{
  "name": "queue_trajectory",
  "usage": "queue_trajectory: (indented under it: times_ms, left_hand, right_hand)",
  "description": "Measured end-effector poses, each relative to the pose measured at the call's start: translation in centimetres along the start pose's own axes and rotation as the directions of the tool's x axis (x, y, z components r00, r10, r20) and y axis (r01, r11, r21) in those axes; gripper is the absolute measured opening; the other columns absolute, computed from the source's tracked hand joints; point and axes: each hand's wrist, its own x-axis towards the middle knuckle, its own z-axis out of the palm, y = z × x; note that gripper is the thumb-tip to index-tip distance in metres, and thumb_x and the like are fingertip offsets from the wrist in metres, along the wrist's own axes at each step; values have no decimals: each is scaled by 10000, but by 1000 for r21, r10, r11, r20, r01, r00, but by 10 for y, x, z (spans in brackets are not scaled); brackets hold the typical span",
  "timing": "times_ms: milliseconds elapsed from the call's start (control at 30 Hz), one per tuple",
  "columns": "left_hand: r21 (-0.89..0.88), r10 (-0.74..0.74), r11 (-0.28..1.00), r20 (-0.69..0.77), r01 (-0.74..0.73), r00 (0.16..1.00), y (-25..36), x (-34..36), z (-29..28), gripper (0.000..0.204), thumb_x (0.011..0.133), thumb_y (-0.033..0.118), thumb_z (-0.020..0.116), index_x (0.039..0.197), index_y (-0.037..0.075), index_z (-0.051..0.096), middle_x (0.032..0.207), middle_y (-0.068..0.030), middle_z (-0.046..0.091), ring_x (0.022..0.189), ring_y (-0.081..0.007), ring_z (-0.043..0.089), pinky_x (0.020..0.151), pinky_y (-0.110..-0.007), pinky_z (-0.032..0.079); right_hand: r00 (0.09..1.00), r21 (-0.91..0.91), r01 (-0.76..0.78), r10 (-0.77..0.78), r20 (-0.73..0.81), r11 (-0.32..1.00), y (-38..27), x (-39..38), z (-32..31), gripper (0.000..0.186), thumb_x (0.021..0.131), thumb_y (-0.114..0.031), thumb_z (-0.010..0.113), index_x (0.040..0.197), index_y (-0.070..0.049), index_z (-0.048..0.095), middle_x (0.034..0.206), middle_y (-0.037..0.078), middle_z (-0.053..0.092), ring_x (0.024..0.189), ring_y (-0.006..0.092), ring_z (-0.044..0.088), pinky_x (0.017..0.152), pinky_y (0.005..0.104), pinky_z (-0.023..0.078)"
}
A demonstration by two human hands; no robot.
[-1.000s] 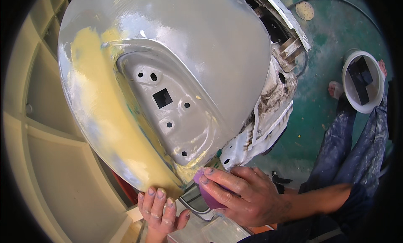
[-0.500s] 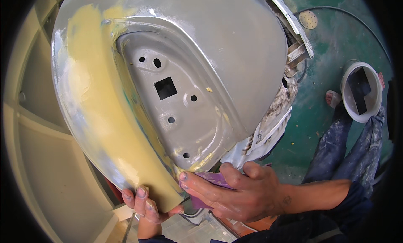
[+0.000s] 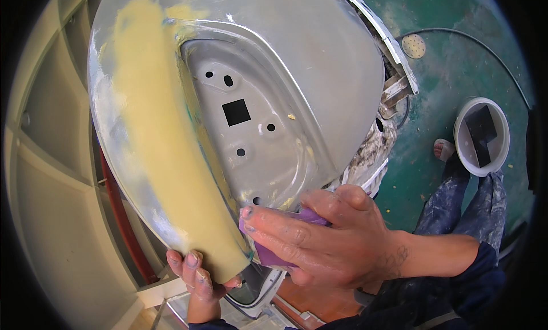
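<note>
Head view. Purple sheet (image 3: 265, 256): mostly hidden beneath the right hand (image 3: 337, 239), which holds it under outstretched fingers at the lower end of the panel (image 3: 319, 73). Left hand (image 3: 200, 278): fingers and thumb gripping the panel's lower tip; palm partly covered. Panel: grey, above both hands, top cut off; yellow band (image 3: 165, 147) down its left side. Recess (image 3: 257, 153): pierced, above the right hand, whose fingers overlap its lowest hole. Dark curved piece (image 3: 245, 291): between and below the hands, hard to make out.

Right of the right hand, above: bucket (image 3: 501, 150) containing a dark piece (image 3: 478, 130); trouser legs (image 3: 442, 210); perforated disc (image 3: 414, 46); hose (image 3: 476, 42). Left of the left hand: red bar (image 3: 123, 219), cream frame (image 3: 57, 184).

Panel surface: smeared, patchy. Floor (image 3: 434, 93): green, dusty, beyond the right hand.
</note>
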Motion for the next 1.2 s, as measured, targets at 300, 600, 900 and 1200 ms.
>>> queue_trajectory:
  times_ms: [300, 600, 900, 1200]
  left_hand:
    - [-43, 13, 999, -23, -14, 1000, -1, -9, 4, 728, 1094, 543, 429, 1644, 79, 314, 1573, -203, 491, 1501, -530, 398, 1234, -702, 296]
    - [-32, 24, 999, -48, -25, 999, -2, -10, 6, 730, 1095, 567, 426, 1647, 103, 318, 1582, -182, 488, 1500, -517, 405, 1234, -694, 305]
    - [-15, 17, 1000, -26, -18, 1000, -1, -13, 3, 725, 1098, 571, 431, 1646, 111, 313, 1575, -175, 491, 1498, -514, 409, 1233, -698, 307]
    - [-60, -18, 998, -26, 16, 999, 4, -11, 4, 689, 1094, 558, 469, 1618, 132, 332, 1566, -158, 497, 1513, -486, 401, 1235, -675, 327]
  right_hand:
    - [975, 31, 216, -217, 36, 976, 14, -2, 1, 394, 798, -285, 721, 1110, -46, 752, 1340, 30, 672, 1050, 176, 613, 829, 327, 359]
    - [978, 129, 195, -203, 50, 972, 14, 1, 0, 434, 778, -294, 732, 1119, -26, 739, 1311, 45, 677, 1035, 175, 615, 829, 331, 368]
    - [976, 160, 205, -214, 47, 966, 20, 3, 3, 442, 771, -284, 735, 1129, -25, 734, 1322, 56, 664, 1034, 180, 614, 848, 337, 370]
    - [986, 125, 150, -159, 59, 981, 21, 5, 5, 447, 767, -307, 722, 1140, -60, 740, 1330, 46, 654, 1050, 180, 593, 846, 330, 369]
